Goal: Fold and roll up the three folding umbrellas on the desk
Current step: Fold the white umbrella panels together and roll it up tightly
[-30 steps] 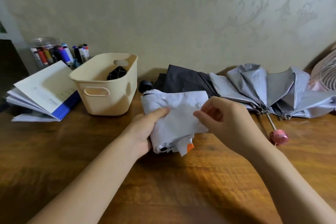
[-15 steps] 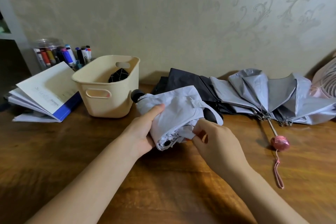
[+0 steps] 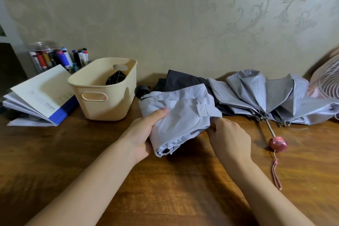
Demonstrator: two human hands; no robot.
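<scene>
A: Where do we stand?

B: We hold the pale umbrella (image 3: 179, 113) low over the desk (image 3: 165, 189), in front of the other two; we cannot tell whether it touches the wood. Our left hand (image 3: 145, 134) wraps round its left end, thumb on top. Our right hand (image 3: 229, 137) has its fingers curled in at the right edge, just under the loose strap (image 3: 207, 111), and seems to be pinching cloth there.

A: What could go wrong?

B: The roll looks slack. If our left grip eases while the right goes for the strap, the pleats may spring open. The strap could also wind over a bunched fold and leave a lumpy bundle.

A: And behind us?

B: The grey umbrella (image 3: 266, 95) lies spread against the wall, with its pink handle (image 3: 278, 144) near our right wrist. A careless sweep could knock it. The dark umbrella (image 3: 181, 79) sits just behind our bundle, so we might snag its cloth.

A: What can't we see?

B: Our right fingertips are tucked behind the cloth, so we cannot say exactly what they pinch. The strap's fastener does not show. Our bundle covers much of the dark umbrella, and the grey canopy runs off the right edge. Something black sits in the basket (image 3: 102, 104), but we cannot identify it.
</scene>
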